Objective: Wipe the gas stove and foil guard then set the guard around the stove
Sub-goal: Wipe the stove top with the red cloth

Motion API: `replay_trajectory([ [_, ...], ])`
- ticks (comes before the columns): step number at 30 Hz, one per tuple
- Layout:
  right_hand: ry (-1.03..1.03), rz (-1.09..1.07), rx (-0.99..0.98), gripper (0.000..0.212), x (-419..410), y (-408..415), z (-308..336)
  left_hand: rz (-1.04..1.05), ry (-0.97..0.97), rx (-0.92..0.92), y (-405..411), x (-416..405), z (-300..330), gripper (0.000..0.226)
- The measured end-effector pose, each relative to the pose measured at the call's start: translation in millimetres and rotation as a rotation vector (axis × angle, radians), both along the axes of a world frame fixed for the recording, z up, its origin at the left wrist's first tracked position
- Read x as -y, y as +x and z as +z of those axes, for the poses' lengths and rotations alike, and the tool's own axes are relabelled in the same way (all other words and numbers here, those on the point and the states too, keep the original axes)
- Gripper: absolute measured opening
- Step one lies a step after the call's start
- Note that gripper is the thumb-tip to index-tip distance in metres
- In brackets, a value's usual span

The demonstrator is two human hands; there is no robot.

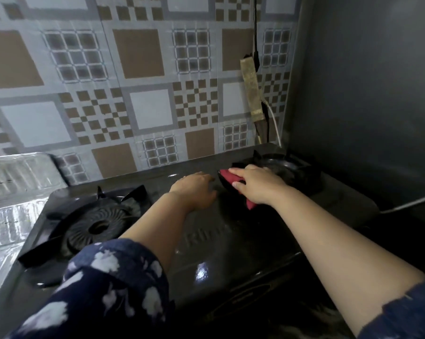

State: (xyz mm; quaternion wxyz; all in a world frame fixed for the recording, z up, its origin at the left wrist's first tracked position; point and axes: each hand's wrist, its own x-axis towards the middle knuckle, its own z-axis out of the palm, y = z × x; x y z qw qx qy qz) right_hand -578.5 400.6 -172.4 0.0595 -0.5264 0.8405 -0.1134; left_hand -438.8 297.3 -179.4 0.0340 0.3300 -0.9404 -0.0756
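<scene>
The black two-burner gas stove point(231, 231) fills the lower middle of the head view. My right hand point(257, 183) presses a red cloth point(231, 179) onto the stove top beside the right burner point(282, 167), with my thumb curled under the cloth's edge. My left hand point(196, 189) rests flat on the stove's centre panel, fingers pointing toward the wall. The left burner point(96, 226) with its black pot supports sits uncovered. The shiny foil guard point(13, 192) lies at the far left, off the stove.
A tiled wall point(133, 94) stands right behind the stove. A dark grey side wall point(365, 94) closes off the right. A power strip point(251, 89) with black and white cables hangs in the corner above the right burner. Another white cable point(411, 204) runs in at the right.
</scene>
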Motion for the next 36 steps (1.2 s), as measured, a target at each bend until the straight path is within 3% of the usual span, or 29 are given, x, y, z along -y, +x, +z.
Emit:
replay_trajectory([
  [6,0.144,-0.001,-0.148,0.054,-24,42,-37,-0.010,0.019,-0.002,33,-12,-8,0.050],
  [11,-0.023,0.074,-0.134,0.057,-20,44,-65,-0.005,-0.009,0.015,45,-4,-16,0.054],
  [26,0.054,0.035,-0.111,0.065,126,3,-62,0.171,-0.054,-0.026,37,61,-13,0.049],
  [36,0.052,0.356,-0.102,0.055,173,18,-60,0.340,-0.088,-0.024,73,85,10,0.046],
])
